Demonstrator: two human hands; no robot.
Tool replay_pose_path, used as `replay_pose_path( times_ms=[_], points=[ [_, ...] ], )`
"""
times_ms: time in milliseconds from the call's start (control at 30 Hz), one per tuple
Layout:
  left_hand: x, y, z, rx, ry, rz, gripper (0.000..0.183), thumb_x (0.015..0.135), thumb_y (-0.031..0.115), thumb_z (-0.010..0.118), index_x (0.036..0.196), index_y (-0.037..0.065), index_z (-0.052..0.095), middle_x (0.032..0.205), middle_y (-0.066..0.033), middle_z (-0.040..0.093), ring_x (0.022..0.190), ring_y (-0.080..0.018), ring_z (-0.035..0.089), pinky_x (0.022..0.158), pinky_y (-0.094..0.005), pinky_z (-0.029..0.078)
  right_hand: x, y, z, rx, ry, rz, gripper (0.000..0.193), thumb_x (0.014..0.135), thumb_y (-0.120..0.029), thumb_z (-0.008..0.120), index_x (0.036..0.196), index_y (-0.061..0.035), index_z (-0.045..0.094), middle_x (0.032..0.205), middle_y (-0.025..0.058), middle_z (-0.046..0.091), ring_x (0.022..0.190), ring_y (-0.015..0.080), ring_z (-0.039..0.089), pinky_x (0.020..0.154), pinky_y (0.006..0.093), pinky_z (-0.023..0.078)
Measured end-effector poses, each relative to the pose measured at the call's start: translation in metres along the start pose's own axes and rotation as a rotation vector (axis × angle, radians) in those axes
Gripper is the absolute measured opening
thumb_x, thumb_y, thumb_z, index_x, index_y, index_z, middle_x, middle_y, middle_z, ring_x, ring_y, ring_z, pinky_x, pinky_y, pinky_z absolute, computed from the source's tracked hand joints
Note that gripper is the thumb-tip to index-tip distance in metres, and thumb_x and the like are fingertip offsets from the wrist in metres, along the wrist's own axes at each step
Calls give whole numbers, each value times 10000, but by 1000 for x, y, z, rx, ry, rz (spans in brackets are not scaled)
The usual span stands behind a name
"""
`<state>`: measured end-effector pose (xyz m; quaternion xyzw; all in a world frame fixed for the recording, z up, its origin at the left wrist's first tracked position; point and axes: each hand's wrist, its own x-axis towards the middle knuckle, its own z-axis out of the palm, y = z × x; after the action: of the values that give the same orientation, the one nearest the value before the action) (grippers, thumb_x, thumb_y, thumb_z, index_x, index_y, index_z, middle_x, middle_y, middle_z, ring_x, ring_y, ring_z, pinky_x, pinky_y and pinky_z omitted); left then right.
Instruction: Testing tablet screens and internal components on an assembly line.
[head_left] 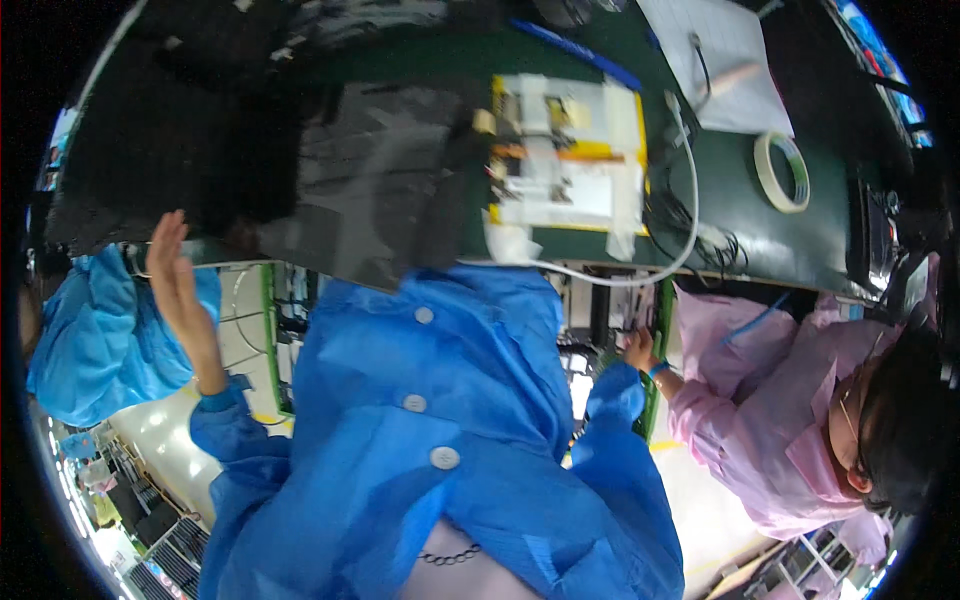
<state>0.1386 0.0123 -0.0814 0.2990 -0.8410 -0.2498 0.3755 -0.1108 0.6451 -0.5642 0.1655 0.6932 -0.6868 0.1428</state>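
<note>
My left hand (182,295) is raised at the table's front edge, fingers stretched out flat and holding nothing. Nearest to it lies a large dark, glossy sheet or panel (370,185), whose corner hangs over the edge in front of my blue coat. My right sleeve (615,400) reaches below the table edge on the right, and the hand itself is hidden. Right of the dark sheet rests a flat white assembly (590,190) with yellow edges, strips of pale tape and an orange strip across its middle. A white cable (693,190) curves round it.
On the dark green tabletop are a blue pen (575,52), a white paper sheet (725,80) and a roll of tape (782,172). A person in pink (770,420) sits close on the right, their hand (640,348) beside my sleeve. Another person's blue garment (110,340) shows at left.
</note>
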Motion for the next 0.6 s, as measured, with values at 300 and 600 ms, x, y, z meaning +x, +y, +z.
replay_pose_path(
  times_ms=[300,600],
  points=[
    [38,49,13,28,-140,147,456,814,180,576,1227,10,485,1251,-167,506,1173,-284,468,1036,-387,301,-237,-319,239,-300,-74,-715,149,877,-101,497,924,14,579,761,80,594,659,142,549,568,261,441],
    [86,104,96,200,-810,503,796,719,346,681,1364,56,315,1394,-178,309,1281,-347,312,1081,-481,219,-194,-514,378,-902,-764,-1190,292,678,100,501,899,-44,628,968,110,627,858,303,578,752,370,461]
  ],
)
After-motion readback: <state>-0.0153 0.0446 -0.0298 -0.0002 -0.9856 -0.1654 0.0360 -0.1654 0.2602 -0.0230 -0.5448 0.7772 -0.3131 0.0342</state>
